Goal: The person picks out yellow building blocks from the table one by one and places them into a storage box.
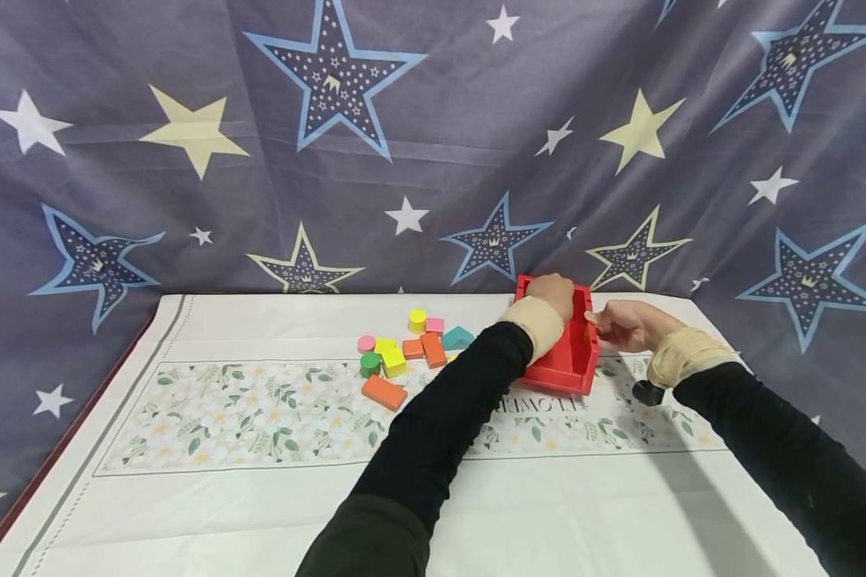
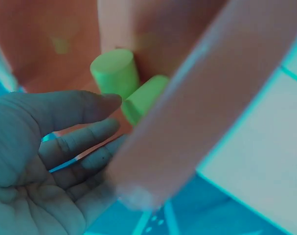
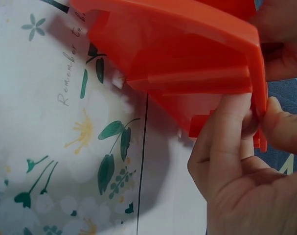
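Tray (image 1: 564,361), red plastic, just left of the right hand (image 1: 628,324) that pinches its rim — left hand (image 1: 554,293) over it, thumb and fingers parted near two cylinders (image 2: 115,73) inside — could tip if that one-edge pinch slips, rolling them out.

Colourful blocks (image 1: 394,362) lie on a white, flower-printed tablecloth (image 1: 209,513).

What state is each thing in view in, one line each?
Red box: tilted
Right hand: pinching the box's side
Left hand: at the box's far end, grip unclear
Two round blocks: inside the box
Yellow cylinder: standing upright
Front orange block: lying flat
Tablecloth: spread out
Starry curtain: hanging
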Action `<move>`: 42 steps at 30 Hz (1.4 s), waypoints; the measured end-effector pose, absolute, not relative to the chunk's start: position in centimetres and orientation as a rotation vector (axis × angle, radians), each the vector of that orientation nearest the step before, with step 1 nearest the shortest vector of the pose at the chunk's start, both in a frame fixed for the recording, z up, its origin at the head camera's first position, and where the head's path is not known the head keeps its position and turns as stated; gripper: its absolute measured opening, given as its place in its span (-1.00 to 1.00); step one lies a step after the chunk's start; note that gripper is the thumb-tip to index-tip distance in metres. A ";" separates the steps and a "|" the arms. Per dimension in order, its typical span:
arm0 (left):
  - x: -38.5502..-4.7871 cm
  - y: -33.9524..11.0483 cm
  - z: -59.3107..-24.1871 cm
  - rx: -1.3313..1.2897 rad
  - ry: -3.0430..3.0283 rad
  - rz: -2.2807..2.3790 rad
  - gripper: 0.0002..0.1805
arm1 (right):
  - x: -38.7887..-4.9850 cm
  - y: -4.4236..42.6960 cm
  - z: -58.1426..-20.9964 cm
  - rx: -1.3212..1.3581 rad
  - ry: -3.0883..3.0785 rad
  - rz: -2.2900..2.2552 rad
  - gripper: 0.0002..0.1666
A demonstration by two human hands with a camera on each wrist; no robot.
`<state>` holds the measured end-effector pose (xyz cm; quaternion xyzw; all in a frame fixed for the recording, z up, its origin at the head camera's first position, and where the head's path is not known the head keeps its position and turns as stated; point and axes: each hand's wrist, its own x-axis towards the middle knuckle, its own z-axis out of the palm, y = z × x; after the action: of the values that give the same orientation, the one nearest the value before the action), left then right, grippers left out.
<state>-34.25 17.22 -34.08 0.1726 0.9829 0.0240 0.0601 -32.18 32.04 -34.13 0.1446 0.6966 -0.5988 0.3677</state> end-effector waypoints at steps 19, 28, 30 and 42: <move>-32.2 11.6 -27.5 0.973 3.041 -0.002 -0.71 | -32.2 31.8 -34.1 0.372 1.862 -1.497 -0.59; -31.8 7.6 -25.9 0.958 3.052 0.024 -0.73 | -32.2 31.9 -34.5 0.356 1.825 -1.542 -0.54; -31.8 6.6 -25.8 0.951 3.058 0.029 -0.75 | -32.2 31.9 -34.5 0.344 1.832 -1.534 -0.54; -32.2 1.0 -26.1 0.887 3.082 0.110 -0.75 | -31.9 31.7 -34.0 0.316 1.821 -1.526 -0.55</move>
<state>-32.25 1.01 -26.12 0.2763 0.9599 0.0342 -0.0337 -31.93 31.67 -34.04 0.1228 0.7077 -0.5931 0.3639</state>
